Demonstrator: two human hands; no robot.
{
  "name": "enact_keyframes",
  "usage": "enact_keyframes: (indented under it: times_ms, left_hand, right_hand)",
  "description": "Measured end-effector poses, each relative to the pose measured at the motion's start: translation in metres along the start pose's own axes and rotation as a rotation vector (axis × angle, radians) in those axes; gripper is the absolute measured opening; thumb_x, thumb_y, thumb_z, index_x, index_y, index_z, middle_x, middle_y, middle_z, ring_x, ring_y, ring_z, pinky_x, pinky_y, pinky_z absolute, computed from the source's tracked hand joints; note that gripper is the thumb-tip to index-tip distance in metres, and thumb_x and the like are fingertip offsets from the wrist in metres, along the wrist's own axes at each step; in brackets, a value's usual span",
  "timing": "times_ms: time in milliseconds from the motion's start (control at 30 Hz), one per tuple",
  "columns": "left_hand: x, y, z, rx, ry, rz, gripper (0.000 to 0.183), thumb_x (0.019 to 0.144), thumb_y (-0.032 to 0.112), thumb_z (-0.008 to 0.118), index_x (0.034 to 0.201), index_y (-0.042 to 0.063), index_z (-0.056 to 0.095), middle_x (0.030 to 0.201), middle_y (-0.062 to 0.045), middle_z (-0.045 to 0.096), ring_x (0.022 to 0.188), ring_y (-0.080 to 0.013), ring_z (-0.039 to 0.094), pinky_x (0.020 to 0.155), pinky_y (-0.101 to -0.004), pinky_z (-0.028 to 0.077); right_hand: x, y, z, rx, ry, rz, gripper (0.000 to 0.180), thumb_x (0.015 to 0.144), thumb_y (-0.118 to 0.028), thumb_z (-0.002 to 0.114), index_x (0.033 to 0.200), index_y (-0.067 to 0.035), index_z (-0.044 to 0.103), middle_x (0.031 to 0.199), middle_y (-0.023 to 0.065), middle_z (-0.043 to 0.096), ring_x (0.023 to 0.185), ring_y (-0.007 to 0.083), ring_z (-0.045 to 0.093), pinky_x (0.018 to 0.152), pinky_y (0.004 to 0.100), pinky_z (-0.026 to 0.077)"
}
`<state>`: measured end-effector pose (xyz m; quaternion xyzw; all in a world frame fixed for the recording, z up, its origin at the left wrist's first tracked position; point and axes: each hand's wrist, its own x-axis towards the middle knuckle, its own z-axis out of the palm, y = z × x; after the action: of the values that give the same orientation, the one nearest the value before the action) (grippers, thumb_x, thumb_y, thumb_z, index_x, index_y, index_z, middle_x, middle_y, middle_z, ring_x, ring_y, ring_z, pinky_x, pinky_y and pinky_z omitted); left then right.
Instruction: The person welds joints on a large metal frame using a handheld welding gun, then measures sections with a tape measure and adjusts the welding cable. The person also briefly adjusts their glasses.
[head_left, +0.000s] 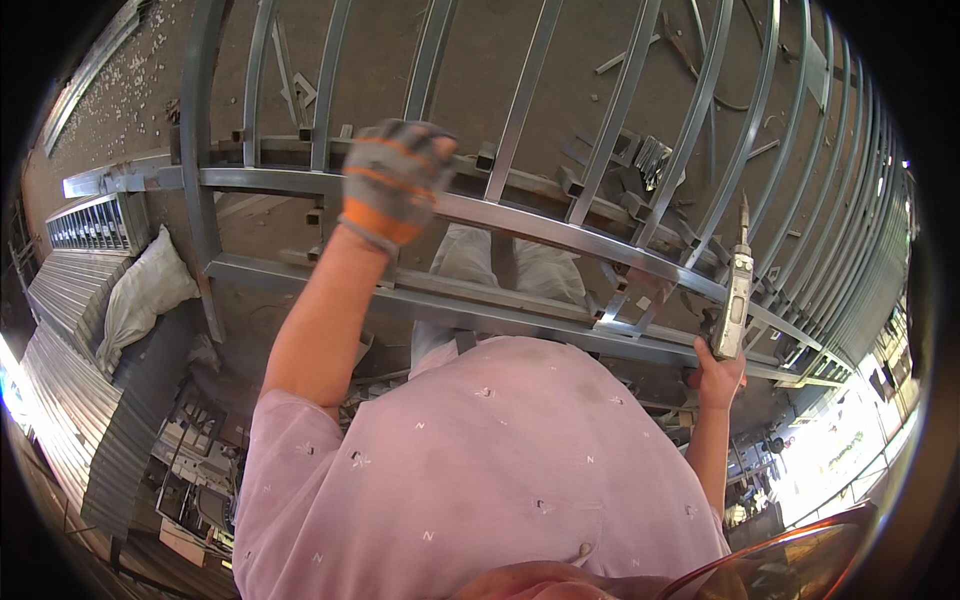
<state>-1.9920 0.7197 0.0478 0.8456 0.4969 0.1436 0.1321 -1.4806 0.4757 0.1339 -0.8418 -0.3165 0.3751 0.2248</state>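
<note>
My left hand (394, 180), in a grey and orange work glove, is curled at the upper lengthwise rail (540, 226) of a metal tube frame. Whether its fingers close around the rail is hidden. Several metal bars (525, 97) run from that rail toward the far side. On the right, my bare right hand (718, 379) grips a worn handheld power tool (735, 300) by its lower end. The tool's narrow tip points away from me, above the bars. A second rail (517, 321) of the frame passes close in front of my body.
Metal offcuts (656, 161) and scraps lie on the floor under the frame. To the left are a stuffed white sack (150, 289), stacked metal profiles (79, 289) and corrugated sheets (67, 405). Closely spaced bars (862, 247) fill the far right.
</note>
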Motion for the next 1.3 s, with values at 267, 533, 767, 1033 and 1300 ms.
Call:
enact_keyframes:
  times_ms: [267, 533, 767, 1033, 1300]
  left_hand:
    - [-0.023, -0.060, -0.015, 0.181, -0.188, -0.108, 0.023, 0.082, 0.019, 0.076, 0.104, 0.016, 0.074, 0.108, -0.003, 0.070, 0.105, -0.0281, 0.065, 0.090, -0.0448, 0.051]
    - [-0.016, -0.066, -0.010, 0.200, -0.145, 0.035, 0.020, 0.083, 0.019, 0.075, 0.103, 0.017, 0.075, 0.105, 0.000, 0.071, 0.101, -0.0259, 0.066, 0.087, -0.0438, 0.051]
    - [-0.011, -0.046, -0.022, 0.223, -0.156, -0.099, 0.024, 0.082, 0.018, 0.074, 0.106, 0.014, 0.071, 0.105, -0.006, 0.070, 0.102, -0.0295, 0.066, 0.087, -0.0457, 0.051]
    - [0.031, 0.057, 0.020, 0.087, -0.284, -0.184, 0.042, 0.080, 0.038, 0.078, 0.110, 0.010, 0.072, 0.113, -0.011, 0.067, 0.110, -0.0328, 0.063, 0.094, -0.0454, 0.052]
    - [0.044, 0.042, 0.005, -0.018, -0.585, -0.196, 0.038, 0.084, 0.030, 0.071, 0.118, 0.013, 0.074, 0.127, -0.006, 0.064, 0.123, -0.0302, 0.059, 0.108, -0.0425, 0.048]
  right_hand:
    - [-0.016, -0.032, 0.001, -0.019, -0.024, 0.086, 0.044, 0.080, -0.013, 0.089, 0.115, -0.001, 0.065, 0.090, -0.0021, 0.064, 0.075, 0.0082, 0.054, 0.066, 0.0248, 0.044]
    - [-0.030, -0.021, -0.001, -0.009, 0.004, 0.074, 0.047, 0.078, -0.015, 0.091, 0.113, 0.000, 0.065, 0.091, -0.0030, 0.061, 0.079, 0.0087, 0.053, 0.073, 0.0249, 0.045]
    - [-0.032, -0.017, 0.005, 0.020, -0.002, 0.038, 0.047, 0.077, -0.011, 0.091, 0.113, 0.001, 0.065, 0.095, -0.0022, 0.063, 0.084, 0.0089, 0.055, 0.079, 0.0247, 0.046]
    - [-0.026, -0.007, 0.001, 0.064, 0.057, 0.010, 0.049, 0.075, -0.006, 0.090, 0.116, 0.001, 0.065, 0.100, 0.0021, 0.069, 0.089, 0.0113, 0.063, 0.082, 0.0284, 0.051]
    - [-0.041, 0.001, 0.002, 0.079, 0.101, 0.000, 0.050, 0.073, -0.008, 0.092, 0.114, 0.001, 0.066, 0.098, 0.0022, 0.068, 0.088, 0.0117, 0.061, 0.082, 0.0282, 0.051]
